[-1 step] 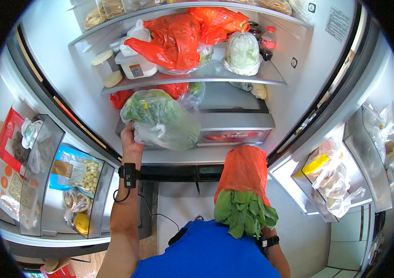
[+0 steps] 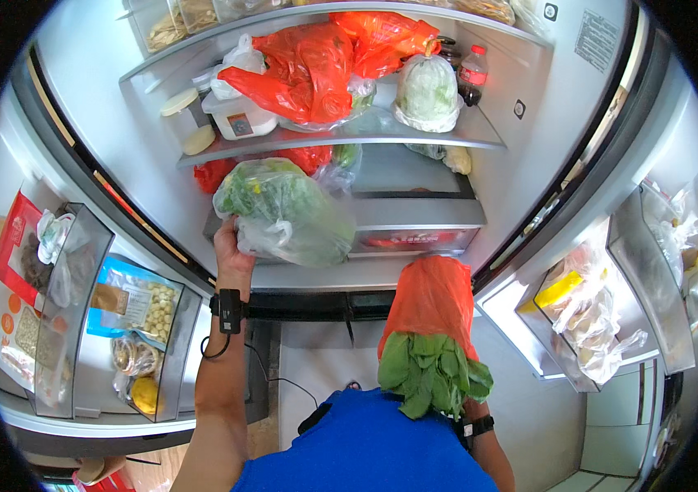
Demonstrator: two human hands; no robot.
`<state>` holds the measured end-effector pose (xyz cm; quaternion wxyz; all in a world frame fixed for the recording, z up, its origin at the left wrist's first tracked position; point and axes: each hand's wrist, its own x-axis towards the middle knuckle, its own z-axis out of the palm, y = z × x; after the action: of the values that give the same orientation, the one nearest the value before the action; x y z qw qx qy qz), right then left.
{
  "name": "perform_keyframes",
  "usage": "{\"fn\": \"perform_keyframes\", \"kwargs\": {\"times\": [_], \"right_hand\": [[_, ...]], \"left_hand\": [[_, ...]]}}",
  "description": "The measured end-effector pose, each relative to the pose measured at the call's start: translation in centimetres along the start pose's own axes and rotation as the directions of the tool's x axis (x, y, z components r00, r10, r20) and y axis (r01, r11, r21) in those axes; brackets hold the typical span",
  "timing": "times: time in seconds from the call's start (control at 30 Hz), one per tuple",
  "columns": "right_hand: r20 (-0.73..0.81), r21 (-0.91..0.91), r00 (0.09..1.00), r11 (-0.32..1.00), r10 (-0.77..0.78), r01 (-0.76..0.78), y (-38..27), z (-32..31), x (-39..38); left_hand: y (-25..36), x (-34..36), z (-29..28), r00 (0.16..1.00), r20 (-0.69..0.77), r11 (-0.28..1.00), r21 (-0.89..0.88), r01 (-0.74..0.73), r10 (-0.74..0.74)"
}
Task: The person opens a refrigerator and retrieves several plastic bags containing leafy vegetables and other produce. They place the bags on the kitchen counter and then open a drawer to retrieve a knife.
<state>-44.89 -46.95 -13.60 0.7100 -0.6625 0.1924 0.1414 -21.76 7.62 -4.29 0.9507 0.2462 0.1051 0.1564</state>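
Note:
My left hand grips the left side of a clear plastic bag of green vegetables, in front of the fridge's lower shelf. That bag is knotted, and my fingers are partly behind it. On the right, a bunch of leafy greens in a red-orange plastic bag is held in front of my body, its leaves toward me. My right hand is mostly hidden behind those leaves and supports the bunch; its fingers do not show.
Both fridge doors stand open, with packets in the left door bin and bags in the right door bin. The glass shelf above holds red bags, a wrapped cabbage, a bottle and a lidded tub. Below is a drawer.
The red-orange bag and its leaves have shifted very slightly upward. My left hand and the clear bag stay where they were.

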Motion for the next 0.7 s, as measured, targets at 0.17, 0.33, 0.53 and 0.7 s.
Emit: {"fn": "perform_keyframes", "kwargs": {"times": [0.17,0.33,0.53,0.7], "right_hand": [[0.025,0.061,0.999,0.998,-0.031,0.029,-0.4,-0.2,-0.2],[0.040,0.121,0.998,0.991,-0.057,0.052,-0.9,-0.4,-0.4],[0.064,0.173,0.995,0.983,-0.079,0.067,-1.5,-0.6,-0.8],[0.092,0.201,0.989,0.975,-0.113,0.093,-2.4,-0.7,-1.3]], "left_hand": [[-1.8,-2.3,0.3,0.990,-0.138,0.996,0.076,0.052,-0.041],[-4.0,-7.4,-1.9,0.978,-0.075,0.977,0.082,0.198,-0.192],[-5.8,-12.5,-2.7,0.992,-0.011,0.932,0.340,0.125,-0.129],[-5.3,-14.6,-3.9,0.992,-0.102,0.907,0.408,0.109,-0.073]]}}
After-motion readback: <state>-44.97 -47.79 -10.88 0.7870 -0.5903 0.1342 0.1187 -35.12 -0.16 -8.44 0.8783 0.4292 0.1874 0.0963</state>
